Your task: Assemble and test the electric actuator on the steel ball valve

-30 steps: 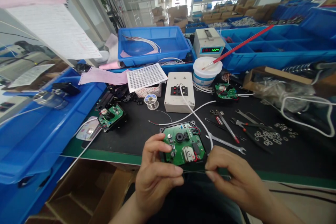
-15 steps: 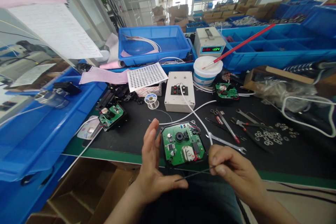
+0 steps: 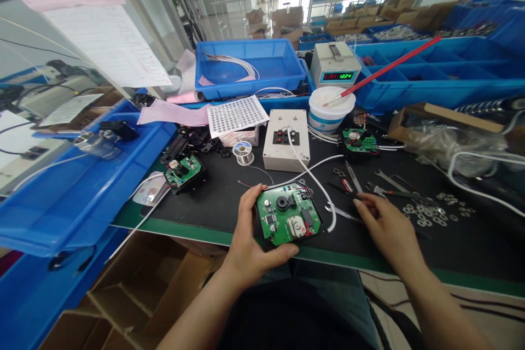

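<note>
My left hand (image 3: 250,232) is wrapped round the left side of a square black housing with a green circuit board (image 3: 274,211) facing up, thumb along its front edge. A round black part, a silver-white component and red wires show on the board. To the right, my right hand (image 3: 379,219) is low over the table, fingertips closed at the end of a thin black tool (image 3: 341,188); its exact kind is unclear. Beside these fingers lie an open-ended wrench (image 3: 344,213) and a pair of pliers (image 3: 381,191). A white cable (image 3: 318,186) ends just right of the board.
A grey test box (image 3: 287,153) with switches, a solder spool (image 3: 243,154) and a white tub (image 3: 331,112) with a red-handled brush stand behind. Metal nuts (image 3: 426,213) lie right. More circuit boards (image 3: 182,172) sit left and back right. Blue trays (image 3: 250,87) surround the table.
My right hand has moved away from the board, right and forward to the tools. My left hand, spread beside the housing before, has closed round it. The white cable's end is free of my right hand.
</note>
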Available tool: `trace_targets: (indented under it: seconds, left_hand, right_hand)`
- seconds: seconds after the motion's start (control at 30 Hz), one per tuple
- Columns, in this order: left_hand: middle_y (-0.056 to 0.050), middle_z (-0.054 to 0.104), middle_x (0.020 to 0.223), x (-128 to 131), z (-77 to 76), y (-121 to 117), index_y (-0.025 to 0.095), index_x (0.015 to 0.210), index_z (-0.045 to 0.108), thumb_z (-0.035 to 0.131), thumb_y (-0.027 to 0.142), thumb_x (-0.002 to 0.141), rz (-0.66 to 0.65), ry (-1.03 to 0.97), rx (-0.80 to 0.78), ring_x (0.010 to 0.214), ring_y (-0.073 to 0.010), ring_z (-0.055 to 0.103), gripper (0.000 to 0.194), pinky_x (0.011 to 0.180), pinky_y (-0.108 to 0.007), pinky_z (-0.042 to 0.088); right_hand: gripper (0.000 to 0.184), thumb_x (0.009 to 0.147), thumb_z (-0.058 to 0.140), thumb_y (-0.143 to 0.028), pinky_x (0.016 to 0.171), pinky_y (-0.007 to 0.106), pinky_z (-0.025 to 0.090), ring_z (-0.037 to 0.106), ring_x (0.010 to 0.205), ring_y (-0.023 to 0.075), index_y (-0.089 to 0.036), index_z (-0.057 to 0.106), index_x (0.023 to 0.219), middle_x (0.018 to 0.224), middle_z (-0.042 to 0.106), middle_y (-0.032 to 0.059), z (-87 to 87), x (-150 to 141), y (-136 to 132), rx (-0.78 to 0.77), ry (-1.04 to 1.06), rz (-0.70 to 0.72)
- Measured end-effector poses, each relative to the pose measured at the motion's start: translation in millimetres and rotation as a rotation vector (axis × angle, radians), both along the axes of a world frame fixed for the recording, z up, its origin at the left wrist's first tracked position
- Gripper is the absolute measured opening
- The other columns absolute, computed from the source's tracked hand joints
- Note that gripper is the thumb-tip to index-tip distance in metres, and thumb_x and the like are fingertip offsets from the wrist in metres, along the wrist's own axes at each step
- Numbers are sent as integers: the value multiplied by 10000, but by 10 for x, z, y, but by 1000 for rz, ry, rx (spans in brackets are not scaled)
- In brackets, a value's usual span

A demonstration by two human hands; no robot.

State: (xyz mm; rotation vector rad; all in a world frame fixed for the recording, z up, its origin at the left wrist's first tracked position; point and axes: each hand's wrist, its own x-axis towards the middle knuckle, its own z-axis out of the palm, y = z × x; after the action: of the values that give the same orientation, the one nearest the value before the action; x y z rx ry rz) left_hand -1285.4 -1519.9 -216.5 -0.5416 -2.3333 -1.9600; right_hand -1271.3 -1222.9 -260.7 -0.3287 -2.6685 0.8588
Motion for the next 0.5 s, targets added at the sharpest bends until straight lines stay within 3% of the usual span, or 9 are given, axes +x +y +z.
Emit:
trace_targets:
  seconds: [0.13,0.23,0.33,0.43,0.5]
  left_hand:
    - [-122,331,1428,29,-10,57,297,1409,310,798,436,689,48,23,-22,1328,-356,375,881,1141,-566,232]
    - [-129,320,1448,5,28,-10,292,1429,276,784,408,710,-8,62,-85,1340,-352,360,888,1138,-559,248]
    - [-140,298,1487,-56,54,-119,284,1454,241,753,319,742,-106,128,-205,1366,-350,329,877,1137,-562,252]
    - [-130,377,1429,-95,-10,-133,282,1442,274,761,275,721,-44,179,-216,1328,-336,392,870,1114,-545,317]
    - [-113,405,1379,-75,-96,-65,284,1423,314,796,290,678,73,200,-184,1289,-332,429,888,1088,-532,369]
  right_hand:
    - [405,953,413,-493,682,339,476,568,715,223,-158,579,1107,882,605,79,152,73,-163,44,135,75]
    - [310,961,438,-411,735,335,493,582,795,227,-172,568,1110,949,602,85,200,124,-93,43,178,128]
    - [285,960,404,-364,810,389,498,590,884,254,-158,565,1073,1012,602,116,146,200,213,153,170,89]
    - [292,954,365,-342,883,454,485,583,962,284,-152,580,1008,1025,607,139,77,375,601,280,149,5]
    - [293,953,366,-326,915,467,480,578,1002,291,-152,595,1010,1036,611,142,58,515,781,337,126,-26]
